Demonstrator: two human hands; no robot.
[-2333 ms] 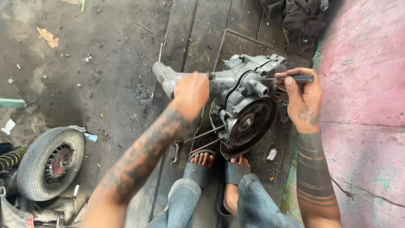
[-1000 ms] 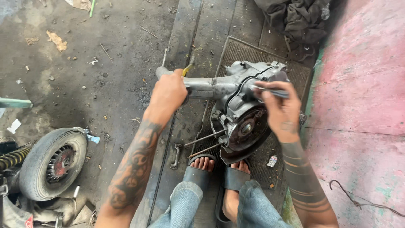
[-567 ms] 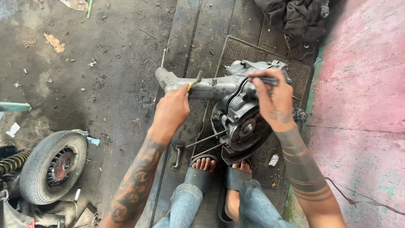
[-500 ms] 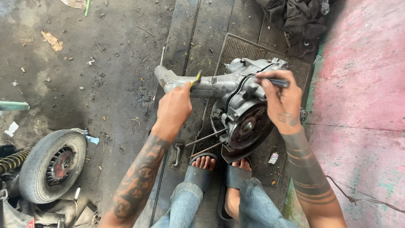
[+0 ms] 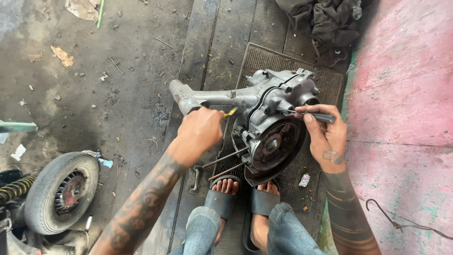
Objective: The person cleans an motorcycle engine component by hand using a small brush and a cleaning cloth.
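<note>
Squatting in grey sandals (image 5: 222, 200), the person works a grey engine casing (image 5: 269, 118) lying on a ribbed mat (image 5: 264, 61) just beyond the toes. The left hand (image 5: 200, 132) closes around a yellow-tipped tool (image 5: 230, 112) beside the casing's arm; the right hand (image 5: 325, 134) pinches a slim dark tool (image 5: 316, 116) against the housing. Farther left lies a small wheel (image 5: 61, 191).
</note>
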